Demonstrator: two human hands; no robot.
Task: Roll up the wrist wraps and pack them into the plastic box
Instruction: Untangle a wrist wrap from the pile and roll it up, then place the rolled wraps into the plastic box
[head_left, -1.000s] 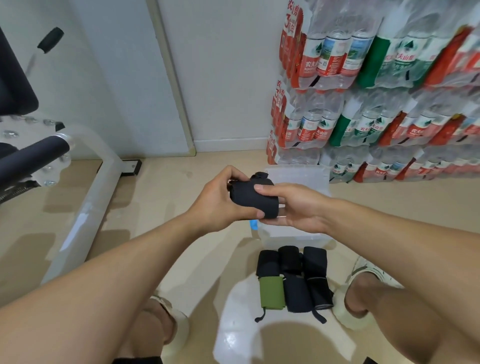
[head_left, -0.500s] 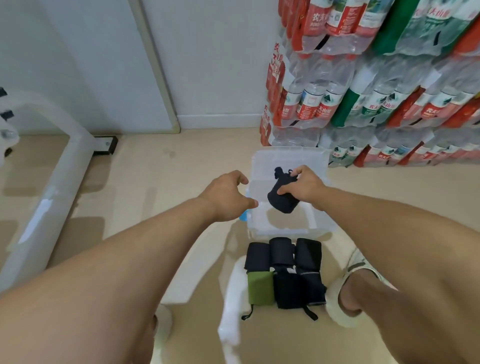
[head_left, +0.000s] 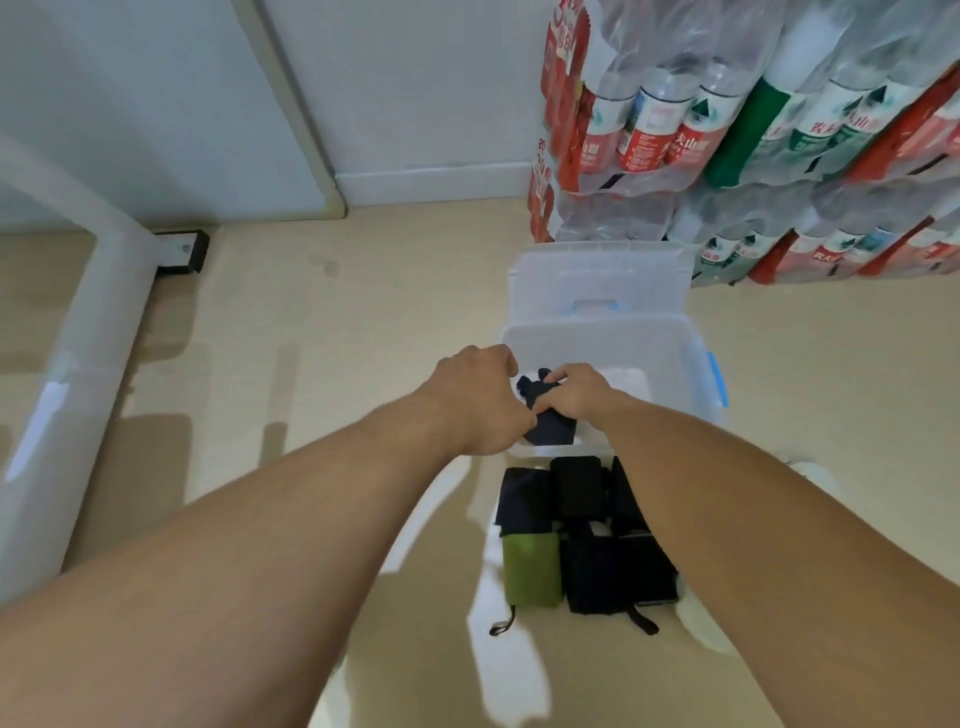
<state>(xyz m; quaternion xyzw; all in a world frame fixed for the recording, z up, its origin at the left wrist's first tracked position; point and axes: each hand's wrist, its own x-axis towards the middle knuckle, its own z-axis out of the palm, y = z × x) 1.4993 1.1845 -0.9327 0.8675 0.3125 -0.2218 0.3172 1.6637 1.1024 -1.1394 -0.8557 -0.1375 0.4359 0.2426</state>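
Note:
A clear plastic box (head_left: 675, 353) with blue latches stands open on the floor, its lid (head_left: 597, 280) lying just behind it. Inside its near left corner sits a rolled black wrist wrap (head_left: 548, 423). My right hand (head_left: 574, 392) grips the roll from above. My left hand (head_left: 480, 397) is curled against its left side, touching it. In front of the box lie several unrolled wrist wraps (head_left: 582, 540), one green (head_left: 530, 569) and the others black, partly hidden by my right forearm.
Stacked packs of bottled water (head_left: 753, 130) stand against the wall behind and right of the box. A white equipment frame (head_left: 78, 353) runs along the floor at the left. A foot in a light shoe (head_left: 701, 618) shows at the right.
Both hands went down into the box with the rolled wrap. My left hand, apart from it half a second ago, has closed in on its left side.

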